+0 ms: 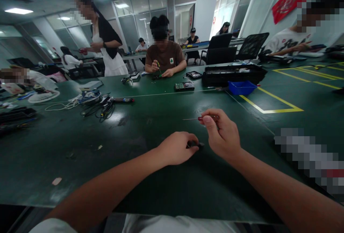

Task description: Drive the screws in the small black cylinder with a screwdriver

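Observation:
My right hand (224,132) is closed around the red handle of a small screwdriver (190,119); its thin shaft points left, above the green table. Just to the left and lower, my left hand (177,148) has its fingers and thumb curled on a small dark object (201,145) close to the tabletop. Most of that object is hidden by the fingers, so its kind cannot be made out. The screwdriver tip is apart from it.
A blue tray (242,88) stands before a long black bin (233,74). Hard drives (184,86) lie nearby. Tangled cables (103,107) and an electric screwdriver (123,100) are at left. Across the green table (129,175) a person (165,55) works; a blurred-out object lies at right.

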Action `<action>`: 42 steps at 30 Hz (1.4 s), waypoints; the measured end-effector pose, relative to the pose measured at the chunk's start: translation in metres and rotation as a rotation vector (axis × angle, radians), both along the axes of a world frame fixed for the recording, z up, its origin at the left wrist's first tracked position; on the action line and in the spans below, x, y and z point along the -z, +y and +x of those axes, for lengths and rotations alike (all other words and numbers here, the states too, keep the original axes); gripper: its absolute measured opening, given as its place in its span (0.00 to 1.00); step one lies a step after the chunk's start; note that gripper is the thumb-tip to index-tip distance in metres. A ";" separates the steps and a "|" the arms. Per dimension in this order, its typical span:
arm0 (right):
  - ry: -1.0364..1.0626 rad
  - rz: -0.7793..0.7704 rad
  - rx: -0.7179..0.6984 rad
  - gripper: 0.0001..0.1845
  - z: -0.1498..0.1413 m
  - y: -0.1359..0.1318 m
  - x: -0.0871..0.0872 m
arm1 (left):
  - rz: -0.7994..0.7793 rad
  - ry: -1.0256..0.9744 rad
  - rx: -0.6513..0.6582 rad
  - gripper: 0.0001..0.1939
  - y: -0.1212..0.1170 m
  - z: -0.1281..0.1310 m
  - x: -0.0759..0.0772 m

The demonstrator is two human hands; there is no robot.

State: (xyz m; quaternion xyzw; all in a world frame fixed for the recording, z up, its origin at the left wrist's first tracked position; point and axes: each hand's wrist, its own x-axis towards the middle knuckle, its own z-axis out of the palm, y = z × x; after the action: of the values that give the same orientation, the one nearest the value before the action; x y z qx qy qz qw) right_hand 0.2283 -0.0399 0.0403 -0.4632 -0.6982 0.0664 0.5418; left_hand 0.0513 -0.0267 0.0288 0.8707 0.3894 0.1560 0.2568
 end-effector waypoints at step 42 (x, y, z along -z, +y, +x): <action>-0.073 -0.096 -0.082 0.13 0.001 0.012 0.007 | -0.031 -1.262 -1.510 0.09 0.003 -0.378 -0.039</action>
State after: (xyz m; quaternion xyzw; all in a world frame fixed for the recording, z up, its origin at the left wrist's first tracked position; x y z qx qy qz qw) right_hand 0.2294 -0.0280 0.0332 -0.4618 -0.7320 0.1047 0.4899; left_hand -0.3263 -0.0233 0.0675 0.1466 0.6367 0.7104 0.2618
